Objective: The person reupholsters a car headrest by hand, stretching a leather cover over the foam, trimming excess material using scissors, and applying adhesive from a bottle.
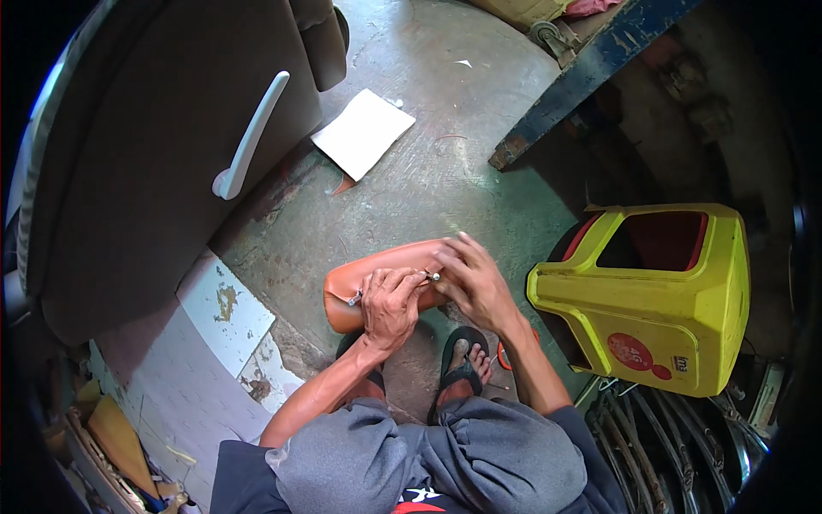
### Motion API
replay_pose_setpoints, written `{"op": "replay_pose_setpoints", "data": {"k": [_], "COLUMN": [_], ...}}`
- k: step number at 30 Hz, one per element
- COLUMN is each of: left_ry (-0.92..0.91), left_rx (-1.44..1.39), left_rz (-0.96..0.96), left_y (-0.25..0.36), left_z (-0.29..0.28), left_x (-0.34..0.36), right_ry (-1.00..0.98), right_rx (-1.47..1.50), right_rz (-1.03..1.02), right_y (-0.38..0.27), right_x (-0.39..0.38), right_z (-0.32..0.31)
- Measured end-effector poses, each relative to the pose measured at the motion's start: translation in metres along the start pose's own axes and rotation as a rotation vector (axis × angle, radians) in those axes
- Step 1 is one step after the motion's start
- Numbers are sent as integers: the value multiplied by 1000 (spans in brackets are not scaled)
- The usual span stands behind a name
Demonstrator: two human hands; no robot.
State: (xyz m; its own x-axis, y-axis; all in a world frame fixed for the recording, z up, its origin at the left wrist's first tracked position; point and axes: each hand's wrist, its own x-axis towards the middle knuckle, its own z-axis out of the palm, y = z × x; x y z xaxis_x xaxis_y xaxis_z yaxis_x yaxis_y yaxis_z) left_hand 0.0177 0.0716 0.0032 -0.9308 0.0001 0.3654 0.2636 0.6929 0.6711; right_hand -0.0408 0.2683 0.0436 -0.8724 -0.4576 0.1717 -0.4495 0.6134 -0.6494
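Observation:
An orange-brown padded piece with a smooth, leather-like cover (pixel 390 259) lies across in front of me, above my feet. My left hand (pixel 392 304) rests on it with curled fingers, closed over a slim metal rod (pixel 354 298). One end of the rod shows left of the hand; a shiny metal tip (pixel 434 276) shows on the other side. The hand hides the middle, so the rod's exact kind is unclear. Beside that tip, over the pad's right end, my right hand (pixel 476 284) has its fingers stretched apart, slightly blurred, with nothing visible in them.
A large dark seat with a pale lever (pixel 250 141) stands at left. White rectangular sheet (pixel 366 134) lies on the concrete floor ahead. To the right are a yellow plastic bin (pixel 659 300), a worn blue beam (pixel 591 77) and dark metal frames (pixel 668 445). Orange-handled item (pixel 503 353) lies near my right foot.

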Motion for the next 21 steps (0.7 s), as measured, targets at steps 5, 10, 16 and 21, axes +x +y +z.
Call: {"op": "replay_pose_setpoints", "data": {"k": [5, 10, 16, 21], "left_ry": [-6, -28, -67, -98], "left_rx": [-26, -35, -11, 43], "left_rz": [-57, -63, -134, -135], "left_y": [6, 5, 6, 7], "left_z": [2, 0, 2, 8], "left_x": [8, 3, 9, 12], "right_ry": [-30, -25, 0, -38], "right_rx": [312, 160, 127, 75], "right_rz": [-61, -81, -63, 4], "right_y": [32, 27, 22, 17], "right_x": [-3, -9, 0, 3], "right_z": [18, 20, 26, 23]}}
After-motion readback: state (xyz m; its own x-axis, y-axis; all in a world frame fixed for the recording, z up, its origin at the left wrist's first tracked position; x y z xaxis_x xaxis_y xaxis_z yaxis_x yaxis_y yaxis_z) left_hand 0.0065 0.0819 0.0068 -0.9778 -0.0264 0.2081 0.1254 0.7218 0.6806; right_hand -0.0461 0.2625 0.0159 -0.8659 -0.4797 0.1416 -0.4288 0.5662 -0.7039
